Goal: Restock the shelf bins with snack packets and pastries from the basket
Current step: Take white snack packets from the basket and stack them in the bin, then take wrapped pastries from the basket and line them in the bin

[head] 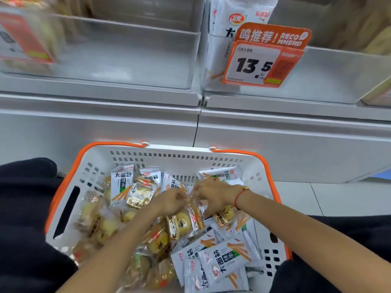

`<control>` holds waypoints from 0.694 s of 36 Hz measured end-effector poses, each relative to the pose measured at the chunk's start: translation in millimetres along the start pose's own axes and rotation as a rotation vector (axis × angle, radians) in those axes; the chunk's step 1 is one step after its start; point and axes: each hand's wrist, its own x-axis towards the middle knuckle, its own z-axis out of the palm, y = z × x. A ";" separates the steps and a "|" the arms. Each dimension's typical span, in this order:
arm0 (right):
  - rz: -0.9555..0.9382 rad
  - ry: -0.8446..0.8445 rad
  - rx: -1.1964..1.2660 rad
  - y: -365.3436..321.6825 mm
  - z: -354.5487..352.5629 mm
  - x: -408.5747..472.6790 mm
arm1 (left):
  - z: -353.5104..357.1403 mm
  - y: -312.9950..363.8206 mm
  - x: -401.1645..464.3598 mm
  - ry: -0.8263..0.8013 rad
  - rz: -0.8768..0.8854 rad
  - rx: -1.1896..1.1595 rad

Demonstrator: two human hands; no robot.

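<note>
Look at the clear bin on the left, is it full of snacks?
No, the clear bin above the basket shows only its bare bottom, while both hands are down among the packets.

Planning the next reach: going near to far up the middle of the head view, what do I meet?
White snack packets → wrapped pastry → left hand and right hand side by side → basket's far wall → shelf front → clear bins.

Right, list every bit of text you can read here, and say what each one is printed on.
"鸣推荐! RECOMMEND": top of the orange price tag on the right shelf bin.
"13.5": same tag's white panel; its smaller print is too small to read.
"大面筋": white snack packets in the basket.
Pastry wrappers: lettering unreadable.
Left price tag: blurred.
</note>
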 end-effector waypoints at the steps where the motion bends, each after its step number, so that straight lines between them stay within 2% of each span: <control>1: 0.008 -0.017 -0.022 -1.3 -1.3 -0.4 | -0.4 -0.6 -1.0 0.004 0.010 -0.026; 4: 0.015 0.103 -0.135 -5.0 4.7 -4.8 | -3.5 1.5 -6.1 0.013 0.066 -0.096; 6: 0.002 0.174 -0.194 -5.6 10.3 -8.5 | -6.9 6.5 -9.5 0.010 0.100 -0.049; 11: 0.111 0.057 -0.367 -5.9 21.3 -12.5 | -7.9 15.2 -18.4 -0.136 0.122 0.167; 14: 0.122 0.082 -0.397 -8.0 28.8 -12.7 | -3.1 14.8 -20.1 -0.086 0.112 0.439; 17: 0.113 0.097 -0.219 -7.7 17.8 -20.4 | -0.1 15.6 -23.7 -0.001 0.149 0.468; 21: 0.150 0.085 0.158 -3.9 -10.9 -35.4 | -13.5 15.7 -33.4 -0.070 0.190 0.212; 23: 0.162 -0.066 0.378 -8.7 -32.1 -43.1 | -24.0 14.5 -39.2 -0.089 0.202 0.076; 25: 0.149 -0.237 0.482 -14.9 -50.7 -46.5 | -36.0 15.8 -45.3 -0.066 0.202 -0.044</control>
